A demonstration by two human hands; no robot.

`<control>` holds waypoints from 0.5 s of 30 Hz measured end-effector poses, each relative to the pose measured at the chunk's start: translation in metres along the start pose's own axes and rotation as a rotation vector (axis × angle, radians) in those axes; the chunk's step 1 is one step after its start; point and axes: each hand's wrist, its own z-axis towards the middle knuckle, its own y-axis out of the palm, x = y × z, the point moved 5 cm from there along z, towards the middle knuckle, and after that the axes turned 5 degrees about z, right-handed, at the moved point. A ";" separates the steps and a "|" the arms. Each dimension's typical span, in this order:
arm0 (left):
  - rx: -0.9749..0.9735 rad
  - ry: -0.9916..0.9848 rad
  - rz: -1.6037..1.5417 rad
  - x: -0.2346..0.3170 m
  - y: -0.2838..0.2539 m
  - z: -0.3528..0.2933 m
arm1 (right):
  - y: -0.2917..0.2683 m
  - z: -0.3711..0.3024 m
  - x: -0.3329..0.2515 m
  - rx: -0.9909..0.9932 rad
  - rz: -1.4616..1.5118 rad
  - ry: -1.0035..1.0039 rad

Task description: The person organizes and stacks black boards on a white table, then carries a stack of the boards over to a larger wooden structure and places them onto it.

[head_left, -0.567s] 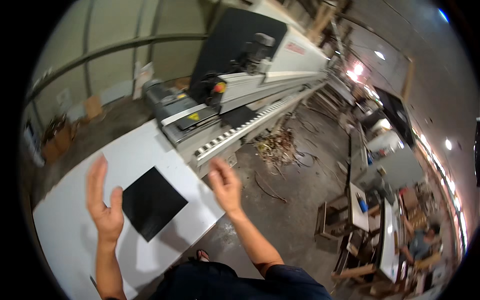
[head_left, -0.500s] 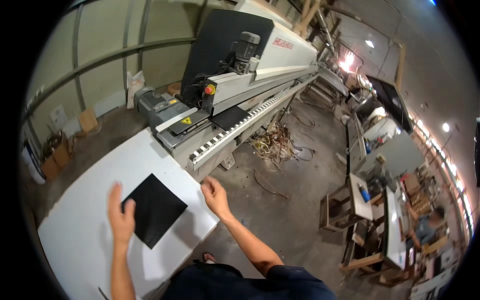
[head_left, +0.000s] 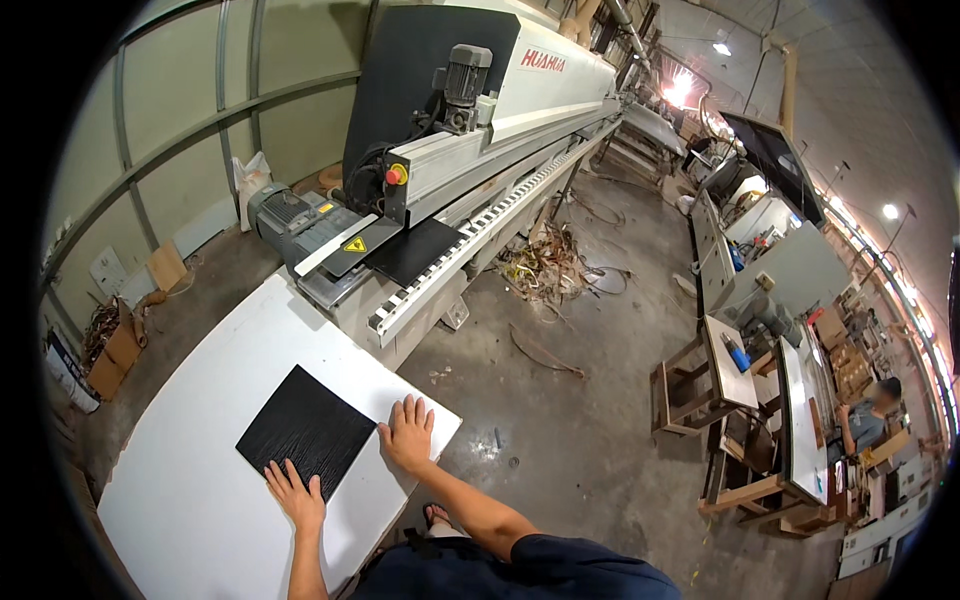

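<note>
As left hand (head_left: pixel 295 497) touches panel (head_left: pixel 309 425), red lettering (head_left: pixel 543 61), label (head_left: pixel 356 245) — triangular (yellow)

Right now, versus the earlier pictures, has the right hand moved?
Yes: the right hand has gone leftward, from the edge of the white table inward, to beside the black panel.

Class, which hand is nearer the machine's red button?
Right: the right hand, on the white tabletop, is below the button in the picture; the left hand, partly on the black sheet, is farther down and left.
</note>
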 end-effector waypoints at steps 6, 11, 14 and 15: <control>0.065 0.050 0.019 -0.002 0.003 0.001 | -0.005 0.007 -0.003 -0.008 -0.011 0.002; 0.093 0.167 -0.151 -0.023 -0.017 -0.003 | -0.002 0.011 -0.013 -0.020 -0.032 -0.034; 0.047 0.188 -0.153 -0.021 -0.028 0.000 | -0.003 0.006 -0.003 -0.022 -0.051 -0.023; 0.060 0.163 -0.072 -0.024 -0.027 0.000 | -0.003 0.005 -0.001 -0.030 -0.032 -0.022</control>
